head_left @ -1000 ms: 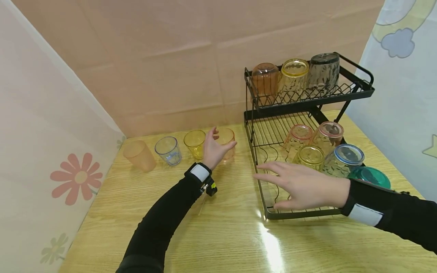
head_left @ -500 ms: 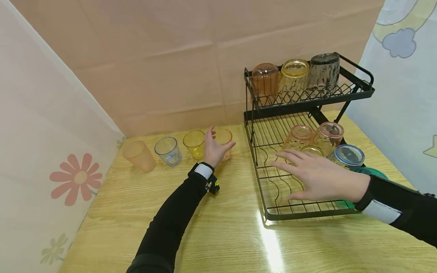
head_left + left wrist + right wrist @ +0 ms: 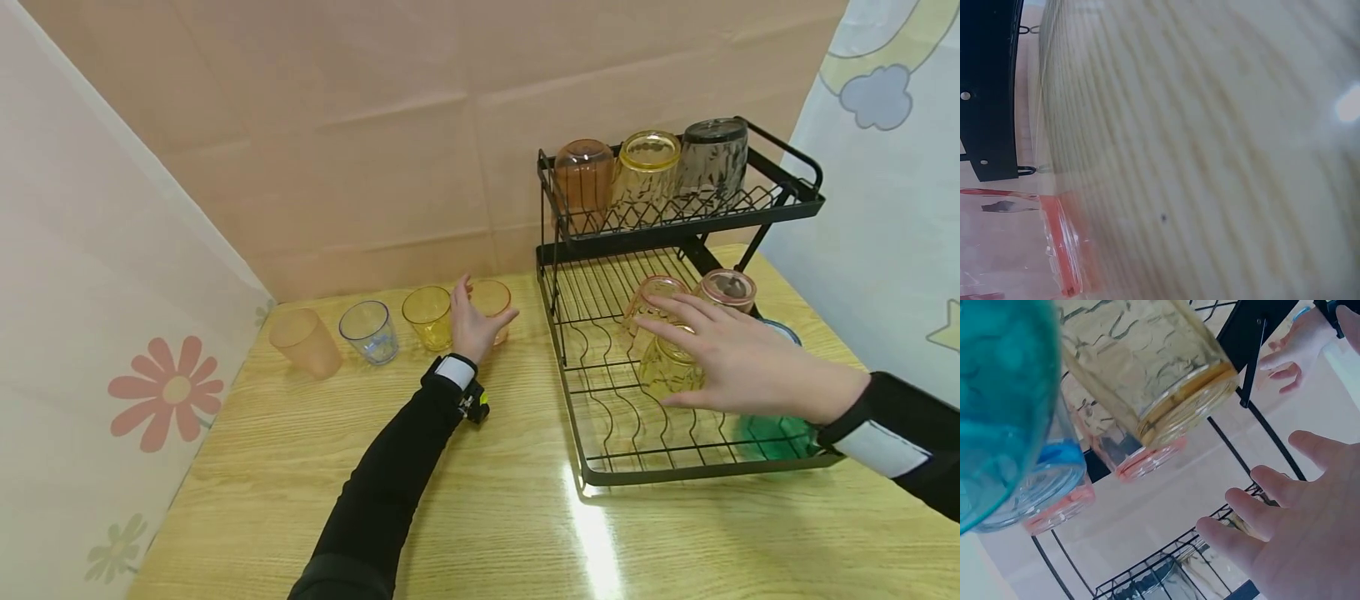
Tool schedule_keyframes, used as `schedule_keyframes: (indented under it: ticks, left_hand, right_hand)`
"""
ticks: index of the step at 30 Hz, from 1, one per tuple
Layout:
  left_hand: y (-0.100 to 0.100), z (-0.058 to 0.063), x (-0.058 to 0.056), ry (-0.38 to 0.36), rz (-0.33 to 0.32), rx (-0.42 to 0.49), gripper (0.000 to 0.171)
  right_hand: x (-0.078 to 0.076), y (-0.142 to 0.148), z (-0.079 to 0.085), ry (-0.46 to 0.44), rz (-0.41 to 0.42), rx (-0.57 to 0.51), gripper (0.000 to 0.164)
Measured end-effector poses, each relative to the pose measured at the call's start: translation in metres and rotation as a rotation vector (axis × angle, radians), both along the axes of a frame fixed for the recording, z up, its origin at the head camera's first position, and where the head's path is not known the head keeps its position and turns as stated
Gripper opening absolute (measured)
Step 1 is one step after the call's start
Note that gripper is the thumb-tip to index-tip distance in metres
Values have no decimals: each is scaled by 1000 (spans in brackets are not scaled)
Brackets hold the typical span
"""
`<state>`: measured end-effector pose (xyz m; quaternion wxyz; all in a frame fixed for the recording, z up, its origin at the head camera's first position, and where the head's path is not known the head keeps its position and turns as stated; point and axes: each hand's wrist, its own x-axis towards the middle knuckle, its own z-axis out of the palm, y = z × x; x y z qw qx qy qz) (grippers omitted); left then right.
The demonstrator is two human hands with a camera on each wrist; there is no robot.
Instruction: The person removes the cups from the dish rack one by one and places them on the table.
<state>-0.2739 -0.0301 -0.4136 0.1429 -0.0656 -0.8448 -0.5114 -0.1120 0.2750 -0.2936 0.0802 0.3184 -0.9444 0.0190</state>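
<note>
My left hand (image 3: 474, 329) is at a pink-orange glass (image 3: 492, 293), the rightmost of a row of tumblers on the table. Its fingers lie on the glass's left side and its thumb points right, in front of it; contact is not clear. The left wrist view catches part of the glass (image 3: 1010, 250), no fingers. My right hand (image 3: 738, 358) hovers, fingers spread, over the lower tier of a black two-tier rack (image 3: 573, 433). Below and beside it are a yellow glass (image 3: 667, 371) and a pink glass (image 3: 637, 312), both upside down. The right wrist view shows its fingers holding nothing.
A yellow glass (image 3: 426, 308), a blue-rimmed glass (image 3: 369, 329) and a frosted orange cup (image 3: 306, 343) complete the row. The lower tier also bears a green glass (image 3: 776, 435). Orange (image 3: 583, 175), yellow (image 3: 647, 171) and grey (image 3: 712, 162) glasses stand upside down on the top tier.
My right hand has moved right and farther back, from the rack's left side to above the glasses. My left hand has barely shifted; the pink-orange glass sits slightly farther left.
</note>
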Motion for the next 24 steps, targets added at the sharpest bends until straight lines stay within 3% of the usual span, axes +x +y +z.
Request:
schedule_keyframes:
  ticks: [8,13,18,24]
  left_hand:
    - [2,-2,-2,-2,1,-34,95]
    - [0,4,1,-19,-39,-160,91]
    - [-5,16,6,-11,-106,-311,92]
    - [-12,40,10,60,-177,-455,98]
  right_hand:
    - [-2,6,3,18,-28,-15,103]
    - [-4,10,5,5,-70,1,104]
    - [-6,14,7,-16,-101,-5,106]
    - [-8,16,8,-3,-87,-14,105]
